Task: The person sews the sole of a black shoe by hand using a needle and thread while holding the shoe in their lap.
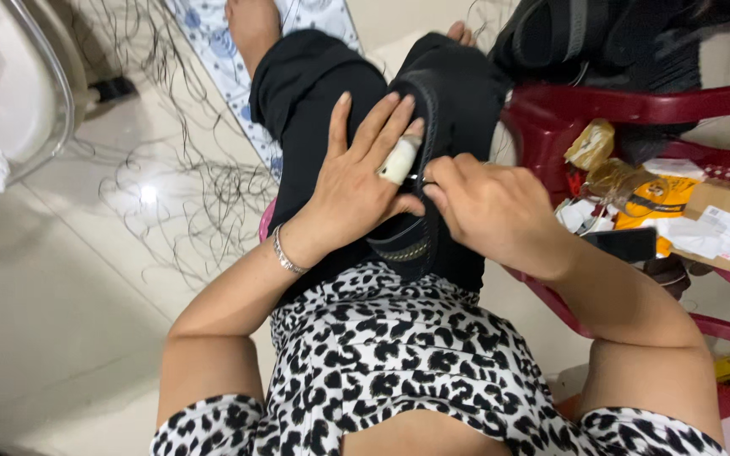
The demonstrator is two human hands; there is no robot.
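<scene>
Left hand [356, 177], centre of frame: palm down, fingers spread and pointing toward the top of the frame, one finger wrapped in white tape; forearm enters from lower left, wrist slightly bent. Right hand [487, 207], just right of centre: fingers curled inward, thumb and fingertips pinched together close to the left hand's taped finger. Right forearm enters from lower right.

I see even, fairly bright indoor light. A small white glare spot sits on the glossy floor tile [147, 194], left of my knee. Shadows are soft; edges bend slightly, and focus holds throughout.
</scene>
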